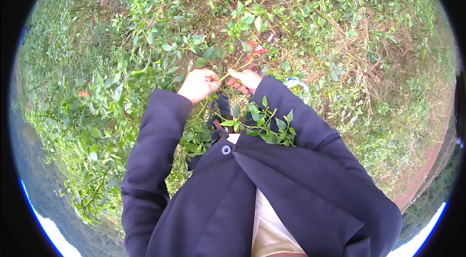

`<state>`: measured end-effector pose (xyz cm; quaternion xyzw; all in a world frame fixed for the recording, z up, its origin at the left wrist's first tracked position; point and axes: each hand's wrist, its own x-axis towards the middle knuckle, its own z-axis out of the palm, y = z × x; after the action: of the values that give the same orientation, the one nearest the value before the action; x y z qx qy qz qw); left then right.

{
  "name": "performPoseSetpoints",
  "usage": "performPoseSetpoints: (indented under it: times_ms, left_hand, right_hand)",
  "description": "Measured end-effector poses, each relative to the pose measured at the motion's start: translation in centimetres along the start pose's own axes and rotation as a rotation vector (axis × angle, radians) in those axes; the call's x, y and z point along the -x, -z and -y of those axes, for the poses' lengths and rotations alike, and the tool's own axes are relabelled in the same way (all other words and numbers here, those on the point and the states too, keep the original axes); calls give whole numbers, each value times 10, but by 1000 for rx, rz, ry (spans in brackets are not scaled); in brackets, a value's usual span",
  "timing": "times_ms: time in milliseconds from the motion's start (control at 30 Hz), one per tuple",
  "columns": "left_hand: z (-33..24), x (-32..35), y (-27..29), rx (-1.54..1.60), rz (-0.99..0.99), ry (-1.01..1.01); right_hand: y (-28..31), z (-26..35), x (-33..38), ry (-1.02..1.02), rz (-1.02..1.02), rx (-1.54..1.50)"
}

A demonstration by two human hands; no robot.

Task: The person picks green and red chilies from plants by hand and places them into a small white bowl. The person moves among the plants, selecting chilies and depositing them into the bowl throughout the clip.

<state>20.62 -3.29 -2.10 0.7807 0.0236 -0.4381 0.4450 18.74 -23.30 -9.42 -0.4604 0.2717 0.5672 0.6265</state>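
Note:
My left hand (198,85) is closed in a pinch on a thin yellow-green plant stem (225,77) in front of my body. Just to its right, my right hand (246,81) grips the same stem, thumb laid along it and fingers curled beneath. Beyond the right hand, red chili peppers (256,54) show at the stem's far end, slightly blurred. A leafy green branch (272,128) lies across the front of my dark jacket, below the right forearm. The undersides of both hands are hidden.
Dense green chili plants (97,126) surround me on the left and ahead, with scattered red peppers (150,25). Dry straw-like grass (359,58) covers ground to the right. A white and blue object (296,83) sits partly hidden beside my right sleeve. A dirt path (421,177) runs at far right.

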Motion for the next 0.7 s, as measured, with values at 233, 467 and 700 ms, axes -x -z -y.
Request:
performPoseSetpoints:
  times_ms: [233,467,700]
  left_hand:
    - [-4,15,1,26,33,-70]
    - [-49,25,6,180,-157,-311]
    - [-67,22,-20,292,-157,-362]
  right_hand:
    - [-19,8,65,472,83,-499]
    - [-49,7,96,729,-266,-30]
    - [-53,12,100,866,-351,600]
